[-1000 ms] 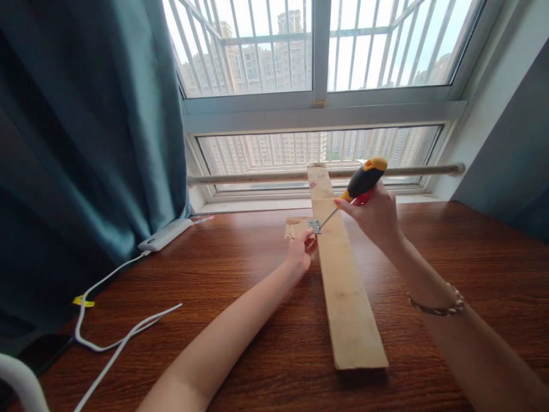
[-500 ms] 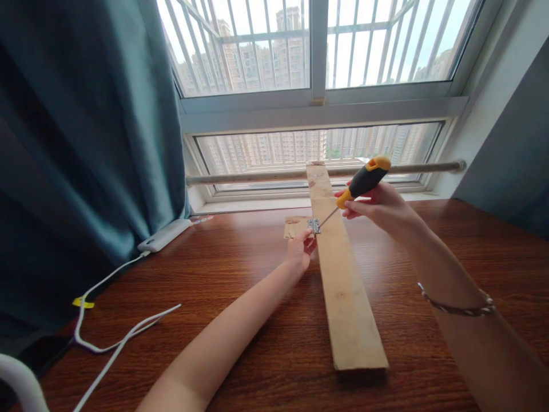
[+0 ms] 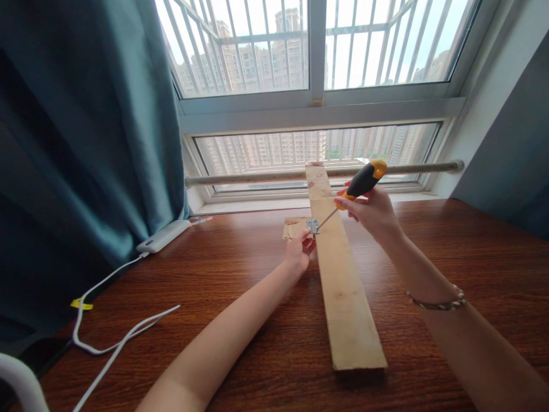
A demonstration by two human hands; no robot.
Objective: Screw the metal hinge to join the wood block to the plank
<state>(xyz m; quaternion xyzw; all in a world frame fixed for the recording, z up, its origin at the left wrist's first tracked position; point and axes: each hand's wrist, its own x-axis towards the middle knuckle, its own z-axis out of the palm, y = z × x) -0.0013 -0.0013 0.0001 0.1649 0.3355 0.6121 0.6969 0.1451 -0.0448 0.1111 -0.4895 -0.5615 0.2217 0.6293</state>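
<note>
A long pale wooden board [image 3: 343, 286] lies lengthwise on the table, its far end near the window. Against its left edge is a small piece of wood [image 3: 295, 228], and a metal hinge [image 3: 313, 226] spans the two. My left hand [image 3: 300, 249] pinches at the hinge and the small piece from the near side, thumb on top; its other fingers are partly hidden below. My right hand [image 3: 371, 209] grips a yellow and black screwdriver [image 3: 362, 182] low on its handle. The slanted shaft runs down left, its tip at the hinge's right leaf.
The brown wooden table [image 3: 240, 257] reaches to a barred window with a metal rail [image 3: 257, 177] across it. At the left, a white power strip [image 3: 163, 236] lies by a dark curtain [image 3: 94, 114], with a white cable [image 3: 128, 337] looping over the table.
My right hand and forearm have shifted slightly left and turned around the screwdriver handle. The tip stays at the hinge, and my left hand keeps its place.
</note>
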